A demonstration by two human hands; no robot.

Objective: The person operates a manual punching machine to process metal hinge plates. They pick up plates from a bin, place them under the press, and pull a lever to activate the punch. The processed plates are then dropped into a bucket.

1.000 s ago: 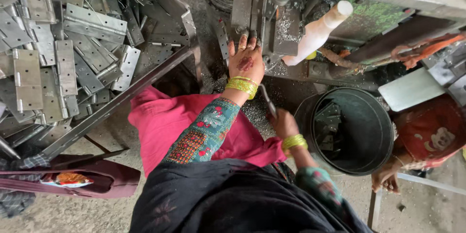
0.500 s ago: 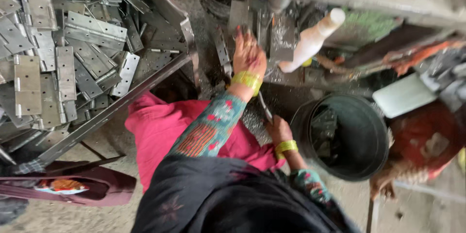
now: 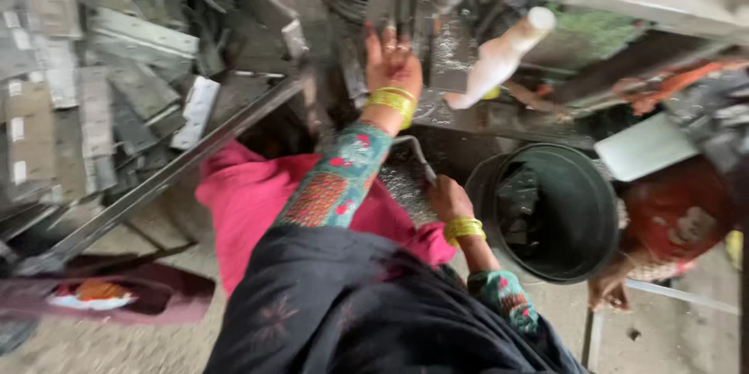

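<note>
While the left hand [image 3: 392, 58] lies flat and open, fingers spread, on the dark metal parts [image 3: 406, 11] at the far edge of the work area, the right hand [image 3: 446, 196] is closed around the near end of a thin metal lever [image 3: 412, 148] that runs up and left toward the left wrist. Both wrists carry yellow bangles. The step in hand appears to be a press or stamping stroke: the open hand steadies the workpiece at the tooling while the closed hand operates the lever. The workpiece itself is blurred under the fingers and its shape cannot be told. A heap of flat grey hinge plates [image 3: 86, 101] lies to the far left, beyond a slanted steel bar [image 3: 179, 179]. A dark round bucket [image 3: 550, 214] holding dark pieces stands just right of the lever hand. A pale plastic bottle [image 3: 499, 58] lies tilted to the right of the open hand. As a judgement, the next move calls for keeping the fingers clear of the tooling before force goes onto the lever, and a firm grip on it.
</note>
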